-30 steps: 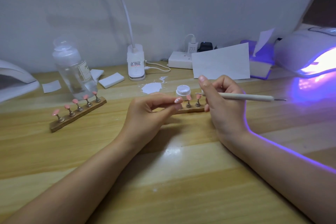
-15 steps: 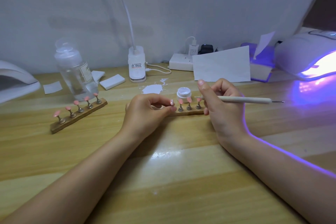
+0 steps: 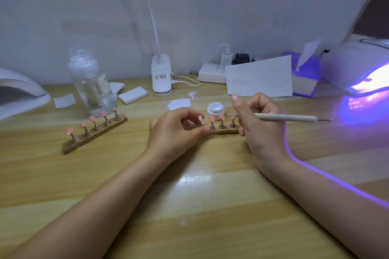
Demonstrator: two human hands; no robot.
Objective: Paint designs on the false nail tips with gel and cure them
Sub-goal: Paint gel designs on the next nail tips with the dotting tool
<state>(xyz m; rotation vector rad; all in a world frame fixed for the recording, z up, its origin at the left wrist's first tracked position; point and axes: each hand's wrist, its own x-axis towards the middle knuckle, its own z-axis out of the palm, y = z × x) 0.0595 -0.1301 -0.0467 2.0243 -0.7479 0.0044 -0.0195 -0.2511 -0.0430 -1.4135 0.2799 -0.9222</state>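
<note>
Two wooden holder strips lie on the counter (image 3: 210,206). The left strip (image 3: 94,134) sits diagonally near a clear bottle (image 3: 92,86) and carries five pink nail tips (image 3: 92,119) on metal stands. The second strip (image 3: 225,131) lies at centre, between the two hands, its left end hidden behind the left hand; three pink tips (image 3: 222,116) stand clear on it.

The left hand (image 3: 174,130) rests at the strip's left end with fingers curled; thumb and forefinger pinch a stand carrying a decorated tip (image 3: 200,118). The right hand (image 3: 259,126) is clamped on a dotting tool (image 3: 284,117), held near level, one metal point ending just above the rightmost tip, the other pointing right.

A small open white gel pot (image 3: 215,109) stands just behind the centre strip. A patch of white material (image 3: 180,104) lies behind it on the counter.

At far right a curing lamp (image 3: 357,69) glows violet, casting light on the counter and the right forearm. A second lamp housing (image 3: 19,90) sits at far left, unlit. A white clip lamp base (image 3: 161,75), a power strip (image 3: 212,73), a white card (image 3: 260,78) and a tissue box (image 3: 305,82) line the back edge.
</note>
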